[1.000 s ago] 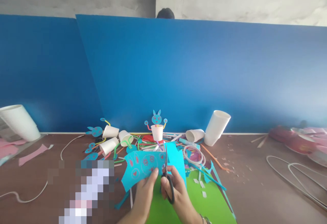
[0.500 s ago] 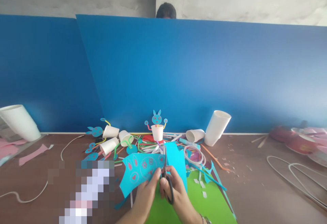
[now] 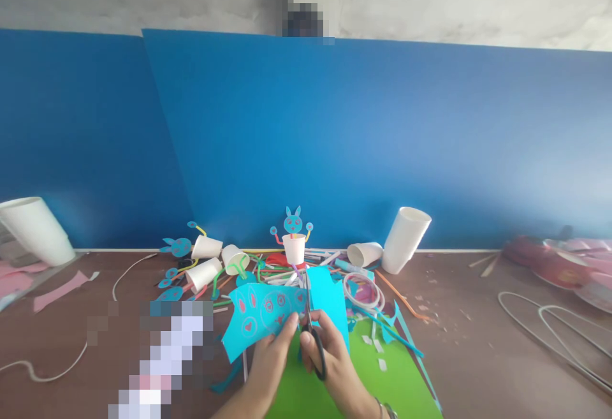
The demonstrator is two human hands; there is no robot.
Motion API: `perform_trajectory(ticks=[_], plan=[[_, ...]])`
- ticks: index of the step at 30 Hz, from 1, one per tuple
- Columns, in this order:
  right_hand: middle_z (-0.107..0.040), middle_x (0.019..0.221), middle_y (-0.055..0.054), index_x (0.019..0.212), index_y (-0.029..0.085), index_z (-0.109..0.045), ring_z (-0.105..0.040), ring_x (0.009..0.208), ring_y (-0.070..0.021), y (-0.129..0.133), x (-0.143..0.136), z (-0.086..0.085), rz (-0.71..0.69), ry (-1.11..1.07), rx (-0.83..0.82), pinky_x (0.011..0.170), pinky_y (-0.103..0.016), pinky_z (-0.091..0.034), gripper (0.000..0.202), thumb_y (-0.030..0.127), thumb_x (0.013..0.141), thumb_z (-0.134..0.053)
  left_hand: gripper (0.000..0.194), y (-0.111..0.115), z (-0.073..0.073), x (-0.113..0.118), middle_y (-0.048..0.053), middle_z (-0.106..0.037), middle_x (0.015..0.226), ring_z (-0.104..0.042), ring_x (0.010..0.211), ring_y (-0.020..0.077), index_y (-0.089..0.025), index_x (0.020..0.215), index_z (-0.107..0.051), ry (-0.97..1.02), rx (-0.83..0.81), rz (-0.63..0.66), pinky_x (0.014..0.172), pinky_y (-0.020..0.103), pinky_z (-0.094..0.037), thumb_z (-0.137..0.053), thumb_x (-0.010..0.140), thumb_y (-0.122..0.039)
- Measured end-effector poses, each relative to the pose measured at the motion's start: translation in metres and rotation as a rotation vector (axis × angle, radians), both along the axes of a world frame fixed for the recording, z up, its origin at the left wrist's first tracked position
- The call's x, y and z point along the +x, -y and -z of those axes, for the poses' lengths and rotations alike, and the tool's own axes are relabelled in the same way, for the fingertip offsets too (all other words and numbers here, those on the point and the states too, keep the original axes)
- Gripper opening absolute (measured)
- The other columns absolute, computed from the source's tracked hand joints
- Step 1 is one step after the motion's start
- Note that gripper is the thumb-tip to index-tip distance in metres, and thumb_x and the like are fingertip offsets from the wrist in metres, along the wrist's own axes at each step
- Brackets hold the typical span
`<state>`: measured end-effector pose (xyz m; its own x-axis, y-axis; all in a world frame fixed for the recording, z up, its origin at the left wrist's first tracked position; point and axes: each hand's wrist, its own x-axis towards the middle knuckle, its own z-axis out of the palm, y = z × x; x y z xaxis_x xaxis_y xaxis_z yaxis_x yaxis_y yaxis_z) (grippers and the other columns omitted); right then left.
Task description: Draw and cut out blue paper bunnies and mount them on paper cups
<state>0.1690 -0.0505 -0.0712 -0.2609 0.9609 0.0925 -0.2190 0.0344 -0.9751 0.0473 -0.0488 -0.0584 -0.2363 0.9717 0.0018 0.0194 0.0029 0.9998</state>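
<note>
My left hand (image 3: 275, 352) pinches the lower edge of a blue sheet (image 3: 248, 326) marked with drawn ears, circles and a face in red and pale lines. Black-handled scissors (image 3: 320, 355) are in my right hand (image 3: 329, 349), their blades pointing away from me across the sheet, beside the drawn circle at its right end. Further blue paper (image 3: 329, 298) lies to the right of the blades. Under both hands is a green sheet (image 3: 382, 387). Behind them, a white cup (image 3: 294, 250) stands upright with a blue rabbit head and two straw arms.
Tipped cups (image 3: 203, 274) with blue rabbit parts lie at the left of a pile of straws and pipe cleaners. A tilted cup stack (image 3: 407, 240) stands behind right, another (image 3: 38, 231) far left. A blue partition (image 3: 335, 145) rises behind; a person's blurred head (image 3: 305, 20) shows above it.
The blue sheet has shifted and tilted slightly in my left hand. The scissors remain at its right end, with only a small movement of my hands.
</note>
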Motion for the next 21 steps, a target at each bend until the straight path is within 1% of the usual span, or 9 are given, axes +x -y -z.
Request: perform_trajectory(ticks=[3, 8, 10, 13, 17, 21], plan=[[-0.038, 0.048, 0.011, 0.09, 0.022, -0.046, -0.03, 0.04, -0.0061, -0.0015, 0.0005, 0.0, 0.003, 0.003, -0.006, 0.039, -0.018, -0.024, 0.044, 0.061, 0.075, -0.062, 0.041, -0.0028, 0.0029, -0.0014, 0.009, -0.069, 0.114, -0.053, 0.119, 0.0328, -0.016, 0.101, -0.071, 0.022, 0.026, -0.014, 0.111, 0.048, -0.027, -0.066, 0.072, -0.045], [-0.038, 0.048, 0.011, 0.089, 0.022, -0.045, -0.03, 0.039, -0.0058, -0.0011, 0.0008, -0.001, 0.006, 0.02, -0.013, 0.038, -0.018, -0.024, 0.046, 0.062, 0.074, -0.061, 0.035, -0.0059, -0.0018, -0.0023, 0.009, -0.074, 0.097, -0.059, 0.11, 0.0346, -0.016, 0.085, -0.073, 0.047, 0.022, -0.028, 0.104, 0.047, -0.037, -0.069, 0.066, -0.045], [-0.038, 0.047, 0.011, 0.088, 0.022, -0.045, -0.031, 0.038, -0.0059, -0.0009, 0.0009, -0.0017, 0.003, 0.024, -0.016, 0.038, -0.018, -0.025, 0.046, 0.063, 0.074, -0.061, 0.036, -0.0057, -0.0043, -0.0016, 0.01, -0.074, 0.098, -0.06, 0.108, 0.0338, -0.015, 0.085, -0.073, 0.069, 0.027, -0.022, 0.103, 0.046, -0.039, -0.068, 0.068, -0.046], [-0.039, 0.047, 0.011, 0.088, 0.022, -0.045, -0.032, 0.038, -0.0059, -0.0017, 0.0015, -0.0017, -0.007, 0.026, -0.016, 0.038, -0.018, -0.025, 0.047, 0.063, 0.073, -0.063, 0.038, -0.0052, -0.0041, -0.0009, 0.01, -0.072, 0.104, -0.06, 0.108, 0.032, -0.014, 0.092, -0.071, 0.096, 0.051, -0.015, 0.103, 0.045, -0.039, -0.066, 0.072, -0.046], [-0.043, 0.051, 0.01, 0.09, 0.022, -0.045, -0.036, 0.041, -0.0066, -0.0042, 0.0026, 0.0014, -0.033, 0.025, -0.002, 0.04, -0.019, -0.028, 0.046, 0.062, 0.074, -0.062, 0.035, -0.0059, 0.0, -0.0018, 0.009, -0.074, 0.096, -0.062, 0.104, 0.0324, -0.014, 0.087, -0.073, 0.068, 0.048, 0.015, 0.1, 0.044, -0.041, -0.064, 0.073, -0.046], [-0.045, 0.056, 0.008, 0.092, 0.021, -0.046, -0.04, 0.046, -0.0072, -0.0062, 0.0037, 0.0072, -0.03, 0.024, 0.012, 0.043, -0.019, -0.031, 0.043, 0.058, 0.078, -0.061, 0.033, -0.006, -0.0019, -0.0022, 0.009, -0.075, 0.096, -0.064, 0.101, 0.0326, -0.016, 0.084, -0.073, 0.018, 0.047, 0.007, 0.096, 0.043, -0.045, -0.065, 0.071, -0.044]])
